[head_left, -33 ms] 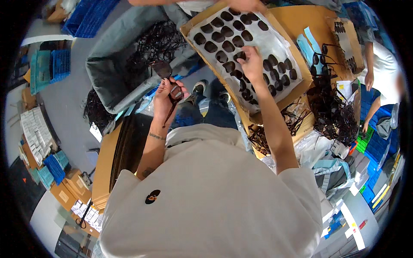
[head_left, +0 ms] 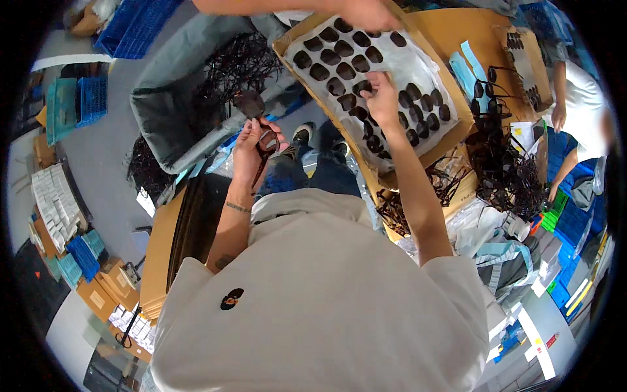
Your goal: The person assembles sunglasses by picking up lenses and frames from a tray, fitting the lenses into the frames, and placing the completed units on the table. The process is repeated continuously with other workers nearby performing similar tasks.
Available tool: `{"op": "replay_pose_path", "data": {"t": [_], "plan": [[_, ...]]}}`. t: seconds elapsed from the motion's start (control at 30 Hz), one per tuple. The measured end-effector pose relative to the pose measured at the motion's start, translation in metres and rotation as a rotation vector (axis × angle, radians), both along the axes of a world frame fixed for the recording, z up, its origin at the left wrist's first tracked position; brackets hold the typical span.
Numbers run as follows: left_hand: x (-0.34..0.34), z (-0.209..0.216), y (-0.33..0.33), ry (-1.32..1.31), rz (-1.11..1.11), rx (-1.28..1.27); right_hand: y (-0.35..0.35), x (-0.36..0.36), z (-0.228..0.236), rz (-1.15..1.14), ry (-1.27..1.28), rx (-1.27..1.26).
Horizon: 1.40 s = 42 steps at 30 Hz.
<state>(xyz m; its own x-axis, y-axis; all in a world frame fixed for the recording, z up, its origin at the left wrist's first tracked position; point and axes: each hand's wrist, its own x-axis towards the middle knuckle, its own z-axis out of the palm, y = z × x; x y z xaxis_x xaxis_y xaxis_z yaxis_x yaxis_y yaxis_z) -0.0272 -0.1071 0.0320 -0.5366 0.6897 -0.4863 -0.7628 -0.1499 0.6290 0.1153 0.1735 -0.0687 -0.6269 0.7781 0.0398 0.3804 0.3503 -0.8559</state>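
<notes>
My left hand (head_left: pixel 245 147) is closed on a pair of dark sunglasses (head_left: pixel 249 103), held upright with one dark lens above the fingers. Part of the frame shows beside the fingers, and an arm of it hangs toward my wrist. Over a cardboard box (head_left: pixel 462 134) my right hand (head_left: pixel 383 99) reaches in, thumb and fingers closed on a dark lens (head_left: pixel 360 85). Rows of dark lenses (head_left: pixel 344 49) lie on the white paper liner (head_left: pixel 408 62) inside. Another person's hand (head_left: pixel 369 14) extends over the box's far end.
A grey padded bin (head_left: pixel 153 114) holding a tangle of dark frames (head_left: pixel 238 62) stands at the left. More frames (head_left: pixel 513 176) are heaped to the right of the box. Flattened cardboard (head_left: pixel 163 251) leans by my left arm. Another person (head_left: pixel 581 108) works at far right.
The other person's hand and forearm have come further over the box's far end. The sunglasses in my left hand have tilted slightly. My right hand has barely moved.
</notes>
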Motion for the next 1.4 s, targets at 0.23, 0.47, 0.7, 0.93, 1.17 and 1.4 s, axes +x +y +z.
{"op": "replay_pose_path", "data": {"t": [0.23, 0.47, 0.7, 0.93, 1.17, 1.4], "plan": [[0.01, 0.039, 0.035, 0.311, -0.548, -0.189, -0.017, 0.032, 0.074, -0.145, 0.012, 0.074], [0.057, 0.073, 0.085, 1.368, -1.074, -0.182, -0.084, 0.115, 0.184, 0.402, -0.206, 0.056], [0.105, 0.043, 0.099, 0.181, -0.889, 0.329, -0.132, 0.132, 0.158, -0.072, 0.335, -0.685], [0.137, -0.004, 0.097, 1.096, -0.702, 0.282, -0.162, 0.116, 0.113, -0.266, 0.264, -0.399], [0.118, 0.008, 0.111, 0.505, -0.347, 0.232, -0.143, 0.102, 0.115, -0.493, 0.631, -0.919], [0.035, 0.005, 0.082, 0.188, -0.085, 0.16, -0.075, 0.106, 0.098, -0.354, 0.284, -0.677]]}}
